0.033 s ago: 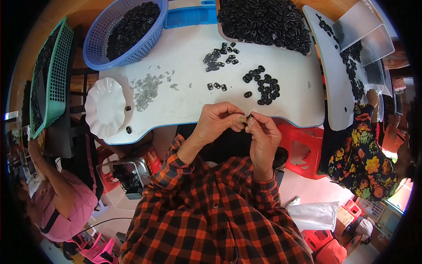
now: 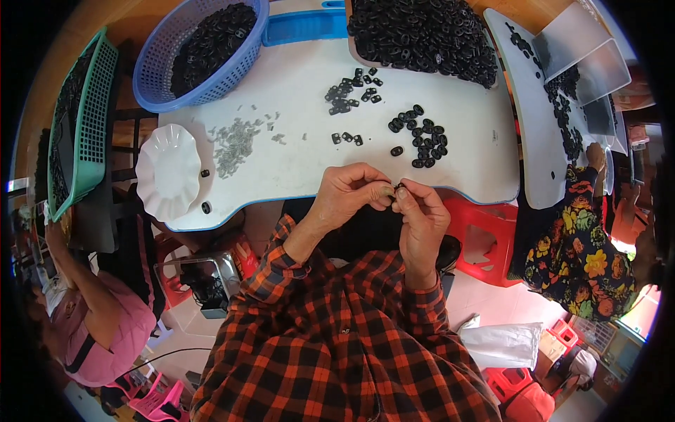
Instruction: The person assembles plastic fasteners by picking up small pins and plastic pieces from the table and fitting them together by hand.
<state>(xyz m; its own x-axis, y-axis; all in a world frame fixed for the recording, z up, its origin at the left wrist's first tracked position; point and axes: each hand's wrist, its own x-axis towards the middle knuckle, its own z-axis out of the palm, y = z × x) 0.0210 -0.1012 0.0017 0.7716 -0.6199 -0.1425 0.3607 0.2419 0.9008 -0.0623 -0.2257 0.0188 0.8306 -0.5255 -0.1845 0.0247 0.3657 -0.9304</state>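
Note:
My left hand (image 2: 351, 195) and my right hand (image 2: 422, 216) meet just off the near edge of the white table (image 2: 295, 158). Thumbs and forefingers of both pinch one small black plastic piece (image 2: 397, 187), mostly covered by the fingertips. Beyond my hands lie a loose group of oval black pieces (image 2: 425, 141) and a short row of squarish black pieces (image 2: 346, 138). Farther back is another cluster of squarish black pieces (image 2: 341, 97). To the left spreads a heap of small clear greyish bits (image 2: 235, 144).
A blue basket (image 2: 148, 88) and a tray (image 2: 362, 60), both full of black pieces, stand at the back. A white scalloped plate (image 2: 169, 172) lies at the left edge. Co-workers sit on both sides; a red stool (image 2: 485, 232) is at the right.

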